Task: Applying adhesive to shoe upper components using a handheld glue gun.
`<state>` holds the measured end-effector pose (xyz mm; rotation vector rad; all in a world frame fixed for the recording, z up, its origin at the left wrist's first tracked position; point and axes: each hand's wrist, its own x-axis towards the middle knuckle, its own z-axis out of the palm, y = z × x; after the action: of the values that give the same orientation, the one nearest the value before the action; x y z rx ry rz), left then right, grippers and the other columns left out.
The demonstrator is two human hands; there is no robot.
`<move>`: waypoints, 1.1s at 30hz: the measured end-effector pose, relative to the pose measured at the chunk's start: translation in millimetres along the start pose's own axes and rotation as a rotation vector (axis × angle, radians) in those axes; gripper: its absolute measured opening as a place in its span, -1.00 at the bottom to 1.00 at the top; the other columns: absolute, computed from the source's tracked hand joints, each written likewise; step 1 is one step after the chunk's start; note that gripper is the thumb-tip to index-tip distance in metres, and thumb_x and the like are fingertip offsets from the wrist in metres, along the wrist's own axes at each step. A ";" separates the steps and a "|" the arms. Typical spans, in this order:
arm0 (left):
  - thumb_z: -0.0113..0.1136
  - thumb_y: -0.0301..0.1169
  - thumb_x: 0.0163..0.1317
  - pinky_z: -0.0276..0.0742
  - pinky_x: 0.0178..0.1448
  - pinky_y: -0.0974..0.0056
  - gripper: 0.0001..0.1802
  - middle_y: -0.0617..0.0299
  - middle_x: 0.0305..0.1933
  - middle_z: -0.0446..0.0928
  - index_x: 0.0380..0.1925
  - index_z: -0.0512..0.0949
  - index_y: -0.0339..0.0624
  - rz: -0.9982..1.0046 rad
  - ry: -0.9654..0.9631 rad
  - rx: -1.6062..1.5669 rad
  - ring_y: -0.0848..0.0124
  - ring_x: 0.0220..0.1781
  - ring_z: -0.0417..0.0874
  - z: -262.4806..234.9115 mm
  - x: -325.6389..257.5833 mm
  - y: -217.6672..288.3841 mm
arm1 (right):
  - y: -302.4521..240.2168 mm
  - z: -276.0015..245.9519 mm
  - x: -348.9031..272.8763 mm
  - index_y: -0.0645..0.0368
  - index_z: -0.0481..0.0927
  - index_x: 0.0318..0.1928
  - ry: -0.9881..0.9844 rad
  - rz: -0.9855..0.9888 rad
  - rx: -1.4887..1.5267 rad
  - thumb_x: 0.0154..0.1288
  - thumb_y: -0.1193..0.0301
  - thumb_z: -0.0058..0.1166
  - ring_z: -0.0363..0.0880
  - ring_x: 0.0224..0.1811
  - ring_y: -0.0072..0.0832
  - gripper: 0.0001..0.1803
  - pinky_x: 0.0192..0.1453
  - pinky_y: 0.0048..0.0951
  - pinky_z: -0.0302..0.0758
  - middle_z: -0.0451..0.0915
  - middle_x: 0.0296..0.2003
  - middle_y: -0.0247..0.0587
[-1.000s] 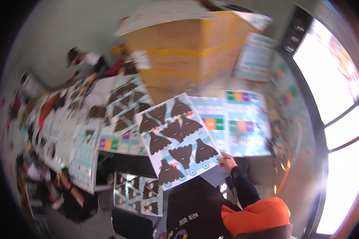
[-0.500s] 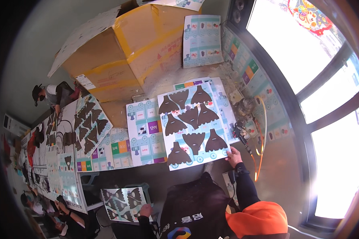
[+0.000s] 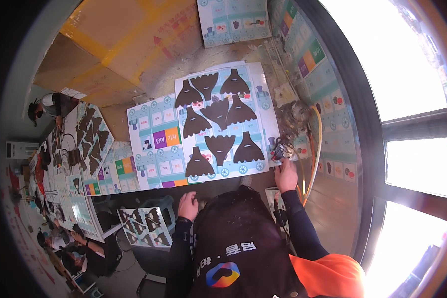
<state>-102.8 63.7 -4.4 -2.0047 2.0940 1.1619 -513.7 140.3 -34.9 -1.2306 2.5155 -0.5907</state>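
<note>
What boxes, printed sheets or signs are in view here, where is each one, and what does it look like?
Cardboard box: top left, large, brown, yellow tape.
Printed sheet: centre, before the right hand, white, rows of dark fan-shaped pieces.
Tile sheet: left of it, pale blue, coloured squares.
Wall sheet: top, pale blue, small pictures.
Left hand: at table edge.

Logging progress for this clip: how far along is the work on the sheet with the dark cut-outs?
Done: the sheet lies flat on the table, nine dark cut-outs spread across it. In hand: the right hand rests by a small tool at its right edge; the left hand sits at the table's near edge. Left: more sheets alongside.
</note>
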 end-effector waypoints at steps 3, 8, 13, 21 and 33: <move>0.21 -0.41 0.16 0.33 0.32 -0.08 -0.54 0.14 0.10 0.50 0.12 0.57 -0.01 0.319 0.124 0.363 0.11 0.22 0.46 8.5 25.2 54.3 | 3.0 4.6 22.2 0.21 0.44 0.09 -0.003 -0.005 -0.173 0.01 0.49 0.31 0.47 0.10 0.06 -0.43 0.05 -0.05 0.60 0.48 -0.07 0.00; 0.21 -0.44 0.13 0.20 0.46 -0.08 -0.44 0.09 0.24 0.42 0.21 0.53 0.00 0.610 0.044 0.424 0.05 0.36 0.36 24.7 71.0 121.8 | 31.4 37.7 53.8 0.24 0.34 0.17 -0.065 0.025 -0.202 -0.01 0.50 0.33 0.45 0.15 0.09 -0.31 0.07 -0.09 0.60 0.44 0.06 0.05; 0.15 -0.48 0.12 -0.05 0.60 -0.24 -0.33 0.07 0.43 0.28 0.32 0.46 0.14 0.782 -0.034 0.551 0.02 0.54 0.16 50.4 107.1 143.1 | 25.3 11.8 56.2 0.24 0.36 0.18 0.055 -0.064 -0.209 0.03 0.48 0.29 0.54 0.07 0.04 -0.34 0.01 -0.12 0.60 0.48 0.12 0.07; 0.12 -0.47 0.14 -0.01 0.59 -0.26 -0.32 0.10 0.50 0.20 0.33 0.46 0.23 0.870 -0.122 0.549 0.01 0.58 0.09 48.9 151.7 135.1 | -63.5 -46.5 58.5 0.21 0.57 -0.18 -0.524 0.400 0.886 0.03 0.52 0.09 0.53 -0.50 -0.52 -0.73 -0.42 -0.44 0.50 0.60 -0.41 -0.30; 0.07 -0.52 0.11 0.05 0.59 -0.17 -0.33 0.11 0.48 0.23 0.28 0.52 0.24 0.840 -0.140 0.457 0.01 0.53 0.15 48.2 162.1 135.3 | -91.8 -1.9 79.1 0.29 0.57 -0.17 -0.548 0.467 0.658 0.13 0.44 0.04 0.62 -0.49 -0.36 -0.74 -0.35 -0.33 0.56 0.63 -0.50 -0.13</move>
<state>-271.1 -63.7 -52.9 -0.8278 2.8547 0.7003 -499.0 26.8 4.9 -0.4542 1.8195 -0.7444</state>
